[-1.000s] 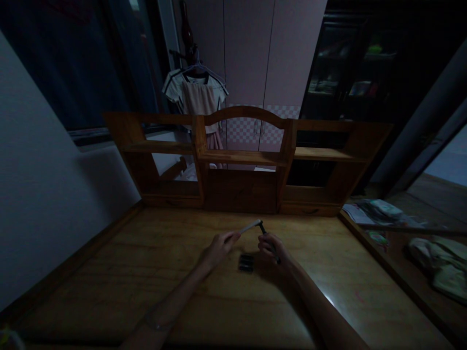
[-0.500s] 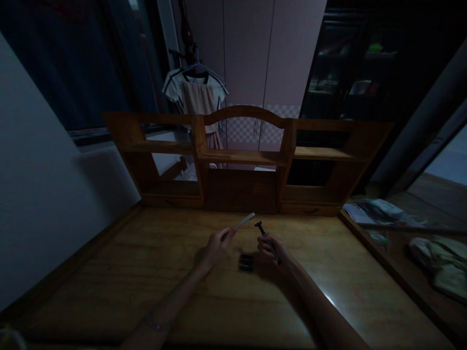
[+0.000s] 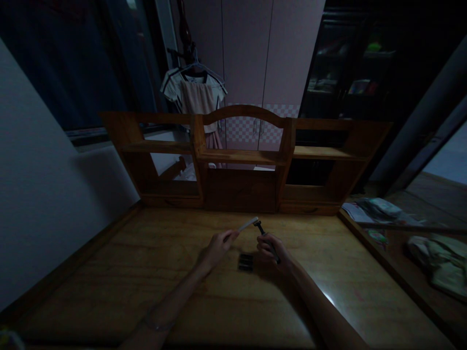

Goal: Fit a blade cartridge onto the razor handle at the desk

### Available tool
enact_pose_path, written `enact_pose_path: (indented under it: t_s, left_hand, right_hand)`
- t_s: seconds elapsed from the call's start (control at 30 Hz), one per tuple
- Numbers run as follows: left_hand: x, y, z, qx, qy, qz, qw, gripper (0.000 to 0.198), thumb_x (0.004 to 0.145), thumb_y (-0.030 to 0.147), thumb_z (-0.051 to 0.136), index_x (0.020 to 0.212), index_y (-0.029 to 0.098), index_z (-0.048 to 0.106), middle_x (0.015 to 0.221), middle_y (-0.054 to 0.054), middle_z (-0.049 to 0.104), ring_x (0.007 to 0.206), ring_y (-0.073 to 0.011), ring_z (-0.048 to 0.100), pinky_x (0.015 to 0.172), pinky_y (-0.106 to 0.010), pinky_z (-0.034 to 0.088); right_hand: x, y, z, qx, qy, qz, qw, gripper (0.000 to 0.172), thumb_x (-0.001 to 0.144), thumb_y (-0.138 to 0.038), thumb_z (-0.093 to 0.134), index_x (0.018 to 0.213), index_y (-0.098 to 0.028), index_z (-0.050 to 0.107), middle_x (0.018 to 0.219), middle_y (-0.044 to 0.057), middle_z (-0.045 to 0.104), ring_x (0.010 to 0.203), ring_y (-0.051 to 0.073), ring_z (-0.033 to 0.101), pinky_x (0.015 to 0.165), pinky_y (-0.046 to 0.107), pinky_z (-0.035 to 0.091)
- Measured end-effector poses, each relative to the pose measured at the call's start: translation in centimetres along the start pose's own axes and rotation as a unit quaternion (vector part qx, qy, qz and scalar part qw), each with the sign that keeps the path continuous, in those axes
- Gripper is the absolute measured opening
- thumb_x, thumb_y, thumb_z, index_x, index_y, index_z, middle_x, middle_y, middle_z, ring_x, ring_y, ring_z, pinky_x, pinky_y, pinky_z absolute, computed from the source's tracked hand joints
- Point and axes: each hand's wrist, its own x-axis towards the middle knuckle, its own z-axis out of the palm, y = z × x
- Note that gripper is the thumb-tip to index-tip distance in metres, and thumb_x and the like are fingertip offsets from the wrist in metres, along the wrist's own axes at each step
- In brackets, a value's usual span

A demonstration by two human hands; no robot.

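A yellowish-brown wooden tabletop (image 3: 146,272) with visible grain spread wide, bordered along its left and right sides by darker raised edging (image 3: 394,273), and a patch of light shone on its right part. A small dark pack (image 3: 245,267) of bar-like pieces lay flat near its middle, and a wooden shelf unit (image 3: 241,192) stood along its far edge.

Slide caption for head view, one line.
Left hand holds a pale stick, right hand a razor, tips close, above the desk.
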Motion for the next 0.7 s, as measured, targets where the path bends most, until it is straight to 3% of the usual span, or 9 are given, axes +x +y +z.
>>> enact_pose_path:
  t_s: [0.17,0.33,0.5,0.7]
  left_hand:
    - [0.1,-0.3,0.0,0.009,0.022,-0.002,1.0,0.048,0.084,0.055,0.039,0.071,0.013,0.059,0.059,0.002,0.046,0.057,-0.0112,0.041,0.052,-0.021,0.028]
    - [0.1,-0.3,0.2,-0.005,-0.004,0.015,1.0,0.045,0.084,0.052,0.041,0.072,0.013,0.059,0.062,0.001,0.049,0.059,-0.0111,0.043,0.054,-0.021,0.03]
    - [0.1,-0.3,0.1,0.01,0.021,0.008,1.0,0.045,0.084,0.053,0.041,0.068,0.014,0.056,0.058,0.003,0.044,0.057,-0.0102,0.04,0.053,-0.021,0.027]
    - [0.0,-0.2,0.1,-0.01,0.01,0.013,1.0,0.046,0.083,0.054,0.041,0.068,0.014,0.056,0.059,0.003,0.044,0.058,-0.0104,0.041,0.053,-0.021,0.029]
  right_hand:
    - [-0.1,-0.1,0.1,-0.009,-0.01,0.002,1.0,0.037,0.078,-0.034,0.054,0.057,-0.021,0.026,0.039,-0.01,0.028,0.029,0.004,0.016,0.031,0.018,0.015]
    - [0.1,0.0,-0.3,0.009,-0.001,0.0,1.0,0.036,0.078,-0.032,0.054,0.057,-0.021,0.026,0.04,-0.01,0.029,0.03,0.004,0.018,0.031,0.018,0.016]
    - [0.3,0.3,-0.9,0.002,-0.003,0.012,1.0,0.036,0.078,-0.034,0.054,0.058,-0.021,0.027,0.038,-0.01,0.03,0.029,0.004,0.018,0.031,0.018,0.016]
    - [0.3,0.5,-0.8,-0.009,-0.012,0.011,1.0,0.037,0.079,-0.035,0.052,0.057,-0.021,0.026,0.037,-0.009,0.03,0.028,0.005,0.018,0.03,0.018,0.016]
